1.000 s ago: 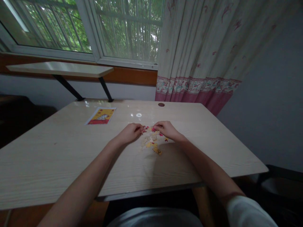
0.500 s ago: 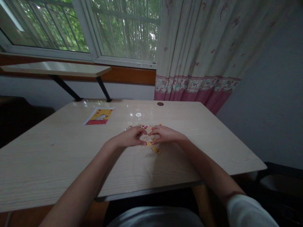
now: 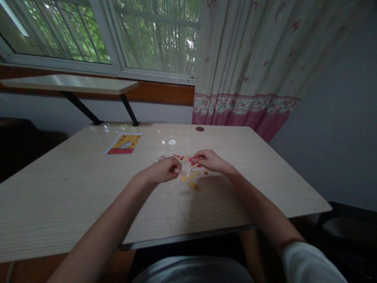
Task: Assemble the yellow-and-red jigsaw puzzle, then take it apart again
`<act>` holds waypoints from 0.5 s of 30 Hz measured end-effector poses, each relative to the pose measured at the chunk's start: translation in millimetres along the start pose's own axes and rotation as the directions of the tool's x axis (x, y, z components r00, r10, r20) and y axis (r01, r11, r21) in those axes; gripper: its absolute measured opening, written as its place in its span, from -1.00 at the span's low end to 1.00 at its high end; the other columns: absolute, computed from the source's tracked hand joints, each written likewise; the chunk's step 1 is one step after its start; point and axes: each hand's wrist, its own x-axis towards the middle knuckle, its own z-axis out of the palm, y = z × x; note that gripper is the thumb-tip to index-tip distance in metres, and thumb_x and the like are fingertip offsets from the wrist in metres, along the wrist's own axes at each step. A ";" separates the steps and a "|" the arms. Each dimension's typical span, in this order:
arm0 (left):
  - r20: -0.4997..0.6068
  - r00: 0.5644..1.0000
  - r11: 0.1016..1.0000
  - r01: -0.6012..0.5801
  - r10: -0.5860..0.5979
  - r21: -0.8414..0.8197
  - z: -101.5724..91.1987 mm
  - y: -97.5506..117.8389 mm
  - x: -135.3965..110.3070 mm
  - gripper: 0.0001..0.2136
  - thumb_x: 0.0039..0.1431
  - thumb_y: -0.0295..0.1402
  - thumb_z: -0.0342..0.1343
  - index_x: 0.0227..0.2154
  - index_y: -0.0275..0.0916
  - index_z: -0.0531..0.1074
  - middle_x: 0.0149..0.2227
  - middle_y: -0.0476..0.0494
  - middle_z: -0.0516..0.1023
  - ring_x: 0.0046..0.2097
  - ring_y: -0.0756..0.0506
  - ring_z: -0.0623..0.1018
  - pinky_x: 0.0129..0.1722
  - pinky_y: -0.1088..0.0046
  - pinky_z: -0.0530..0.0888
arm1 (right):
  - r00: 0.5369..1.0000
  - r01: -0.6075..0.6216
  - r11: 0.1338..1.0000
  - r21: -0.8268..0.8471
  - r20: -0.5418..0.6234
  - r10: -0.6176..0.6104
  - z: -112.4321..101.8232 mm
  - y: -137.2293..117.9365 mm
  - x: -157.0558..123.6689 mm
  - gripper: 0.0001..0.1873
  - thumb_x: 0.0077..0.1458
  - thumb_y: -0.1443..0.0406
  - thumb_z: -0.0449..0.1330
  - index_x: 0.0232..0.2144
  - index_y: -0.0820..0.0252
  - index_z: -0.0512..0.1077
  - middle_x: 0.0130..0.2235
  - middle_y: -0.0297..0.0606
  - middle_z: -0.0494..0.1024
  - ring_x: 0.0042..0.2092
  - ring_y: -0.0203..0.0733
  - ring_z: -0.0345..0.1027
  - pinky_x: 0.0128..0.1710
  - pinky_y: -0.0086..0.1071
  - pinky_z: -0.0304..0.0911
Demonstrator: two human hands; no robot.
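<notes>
Small jigsaw puzzle pieces [image 3: 185, 178] in yellow, red and white lie scattered on the table in front of me. My left hand [image 3: 165, 169] rests at their left side, fingers curled in, with a whitish puzzle piece [image 3: 176, 170] showing between thumb and fingers. At the far right of the scatter, my right hand [image 3: 210, 160] has its thumb and fingertips pinched on a puzzle piece among the red ones [image 3: 193, 161]. A yellow piece with a dark curl [image 3: 193, 186] lies closest to me, apart from both hands. The curled left fingers hide some pieces.
A printed picture sheet [image 3: 125, 144], yellow and red with a white animal, lies at the back left of the table [image 3: 259, 184]. Behind it stands a raised shelf [image 3: 73, 83] on black supports. A round cable hole [image 3: 200, 129] sits near the back edge, before the curtain [image 3: 235, 78].
My hands have moved apart from their cupped position around the pieces. The right hand has shifted right and slightly away from me, uncovering more red and yellow pieces. Both hands' fingers have closed.
</notes>
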 end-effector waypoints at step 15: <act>-0.043 0.999 0.999 -0.027 0.028 0.038 13.9 4.7 6.8 -0.81 0.17 -0.39 -0.16 -0.43 -0.29 0.34 -0.37 -0.17 0.39 -0.30 -0.10 0.38 -0.28 0.42 0.32 | 0.930 -0.346 0.882 0.321 0.244 0.276 -27.3 23.4 -5.8 -0.80 -0.10 0.27 0.24 -0.43 0.33 0.40 -0.58 -0.39 0.39 -0.62 -0.48 0.18 -0.62 -0.57 0.13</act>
